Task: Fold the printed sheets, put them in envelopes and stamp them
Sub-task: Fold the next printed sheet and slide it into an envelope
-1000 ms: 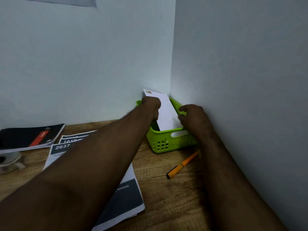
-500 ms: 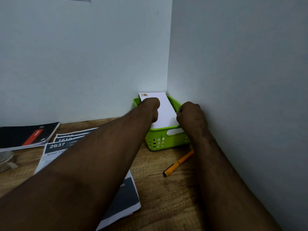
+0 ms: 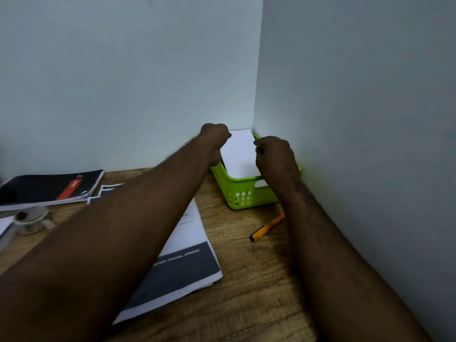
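Observation:
A white envelope stands tilted in the green plastic basket in the corner of the desk, leaning back toward the wall. My left hand is curled at the envelope's upper left corner and covers that corner. My right hand is curled against the envelope's right edge, above the basket's front rim. Both hands appear to pinch the envelope by its sides. The stack of printed sheets lies on the desk under my left forearm.
An orange pen lies on the wooden desk in front of the basket. A black notebook and a tape dispenser sit at the left. Walls close off the back and the right side.
The envelope has sunk deeper into the basket and now stands straighter. Its stamped corner, visible before, is now behind my left hand. Both hands have curled tighter at its edges.

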`<action>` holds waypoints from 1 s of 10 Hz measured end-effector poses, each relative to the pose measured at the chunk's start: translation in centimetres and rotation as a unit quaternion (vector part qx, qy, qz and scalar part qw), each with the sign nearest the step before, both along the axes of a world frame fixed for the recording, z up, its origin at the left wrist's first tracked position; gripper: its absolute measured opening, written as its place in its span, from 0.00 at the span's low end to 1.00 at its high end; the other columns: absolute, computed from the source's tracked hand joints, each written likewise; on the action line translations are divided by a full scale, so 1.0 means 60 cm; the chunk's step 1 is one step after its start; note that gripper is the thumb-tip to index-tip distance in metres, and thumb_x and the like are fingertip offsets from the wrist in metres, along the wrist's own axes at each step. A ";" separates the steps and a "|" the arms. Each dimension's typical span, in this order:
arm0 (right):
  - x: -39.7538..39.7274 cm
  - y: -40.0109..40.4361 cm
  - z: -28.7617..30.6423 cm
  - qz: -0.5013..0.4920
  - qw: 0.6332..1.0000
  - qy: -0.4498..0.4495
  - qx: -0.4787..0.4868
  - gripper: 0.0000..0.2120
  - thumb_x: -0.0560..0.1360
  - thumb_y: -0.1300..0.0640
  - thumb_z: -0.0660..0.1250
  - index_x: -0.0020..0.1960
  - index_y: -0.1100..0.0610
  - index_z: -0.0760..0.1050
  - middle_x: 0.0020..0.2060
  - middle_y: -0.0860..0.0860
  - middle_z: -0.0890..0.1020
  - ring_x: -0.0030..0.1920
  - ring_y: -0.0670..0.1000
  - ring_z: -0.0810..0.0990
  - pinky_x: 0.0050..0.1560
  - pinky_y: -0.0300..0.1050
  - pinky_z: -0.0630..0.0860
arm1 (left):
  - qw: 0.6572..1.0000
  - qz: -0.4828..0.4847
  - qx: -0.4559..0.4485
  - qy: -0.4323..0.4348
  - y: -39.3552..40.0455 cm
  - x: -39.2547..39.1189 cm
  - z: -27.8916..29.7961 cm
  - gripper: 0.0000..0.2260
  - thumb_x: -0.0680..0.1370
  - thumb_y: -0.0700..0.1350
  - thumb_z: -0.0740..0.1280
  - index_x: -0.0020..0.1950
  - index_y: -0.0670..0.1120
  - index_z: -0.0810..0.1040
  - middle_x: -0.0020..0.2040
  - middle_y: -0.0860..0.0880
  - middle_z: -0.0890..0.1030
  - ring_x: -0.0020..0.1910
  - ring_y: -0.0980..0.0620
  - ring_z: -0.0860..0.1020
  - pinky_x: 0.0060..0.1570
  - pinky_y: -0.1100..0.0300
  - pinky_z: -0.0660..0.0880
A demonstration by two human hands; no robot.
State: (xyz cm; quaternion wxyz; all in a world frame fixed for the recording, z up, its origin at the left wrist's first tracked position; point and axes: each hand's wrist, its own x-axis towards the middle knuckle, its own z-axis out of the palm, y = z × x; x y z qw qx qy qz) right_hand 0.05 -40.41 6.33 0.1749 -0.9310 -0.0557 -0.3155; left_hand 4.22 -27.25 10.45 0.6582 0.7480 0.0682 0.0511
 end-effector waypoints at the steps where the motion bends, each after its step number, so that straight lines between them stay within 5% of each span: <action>1: -0.018 0.040 -0.001 0.079 0.996 -0.053 0.003 0.12 0.76 0.64 0.60 0.54 0.62 0.80 0.53 0.58 0.81 0.56 0.61 0.77 0.53 0.52 0.73 | 0.999 -0.006 -0.026 -0.043 0.067 -0.034 -0.018 0.09 0.79 0.37 0.59 0.41 0.47 0.71 0.39 0.48 0.72 0.32 0.53 0.67 0.32 0.61 0.65; 2: -0.046 0.100 -0.001 0.189 0.975 -0.113 0.022 0.11 0.70 0.65 0.61 0.47 0.64 0.81 0.45 0.59 0.83 0.48 0.61 0.81 0.47 0.52 0.78 | 0.995 0.031 0.030 -0.087 0.150 -0.071 -0.053 0.15 0.77 0.33 0.63 0.62 0.43 0.77 0.52 0.43 0.79 0.42 0.52 0.76 0.39 0.64 0.71; 3: -0.067 0.178 -0.018 0.278 0.958 -0.066 0.002 0.13 0.70 0.65 0.63 0.50 0.64 0.82 0.48 0.60 0.84 0.49 0.61 0.82 0.52 0.52 0.78 | 0.973 0.050 0.207 -0.088 0.233 -0.120 -0.102 0.17 0.76 0.33 0.63 0.64 0.42 0.78 0.58 0.42 0.81 0.53 0.48 0.79 0.51 0.60 0.77; 5: -0.020 0.283 -0.088 0.298 0.934 0.174 -0.096 0.13 0.75 0.59 0.63 0.56 0.58 0.80 0.55 0.57 0.82 0.58 0.57 0.78 0.52 0.41 0.69 | 0.886 0.014 0.459 -0.063 0.359 -0.155 -0.192 0.03 0.74 0.39 0.66 0.43 0.43 0.79 0.43 0.43 0.78 0.47 0.42 0.78 0.45 0.57 0.71; 6: -0.006 0.297 -0.116 0.301 0.928 0.203 -0.081 0.12 0.76 0.57 0.63 0.56 0.57 0.80 0.56 0.55 0.82 0.58 0.55 0.78 0.52 0.39 0.68 | 0.862 -0.003 0.504 -0.062 0.378 -0.149 -0.212 0.10 0.78 0.48 0.64 0.52 0.44 0.79 0.54 0.40 0.78 0.57 0.41 0.76 0.55 0.54 0.71; 8: 0.015 0.293 -0.139 0.336 0.923 0.186 -0.029 0.06 0.75 0.53 0.64 0.44 0.51 0.79 0.39 0.48 0.81 0.42 0.48 0.78 0.42 0.41 0.69 | 0.860 -0.015 0.505 -0.072 0.392 -0.149 -0.205 0.20 0.79 0.54 0.63 0.68 0.48 0.72 0.65 0.45 0.76 0.64 0.45 0.74 0.63 0.50 0.71; 9: 0.026 0.292 -0.145 0.326 0.925 0.194 -0.023 0.08 0.75 0.52 0.66 0.50 0.52 0.81 0.44 0.45 0.80 0.47 0.44 0.77 0.48 0.40 0.71 | 0.852 0.010 0.511 -0.113 0.395 -0.151 -0.204 0.23 0.78 0.53 0.66 0.70 0.48 0.69 0.67 0.46 0.75 0.65 0.46 0.73 0.65 0.50 0.68; 10: 0.036 0.288 -0.152 0.324 0.932 0.164 -0.008 0.18 0.72 0.50 0.70 0.61 0.51 0.76 0.57 0.51 0.79 0.59 0.50 0.75 0.59 0.41 0.68 | 0.819 0.026 0.561 -0.115 0.389 -0.147 -0.202 0.28 0.77 0.54 0.66 0.75 0.52 0.62 0.71 0.48 0.71 0.70 0.47 0.68 0.73 0.44 0.50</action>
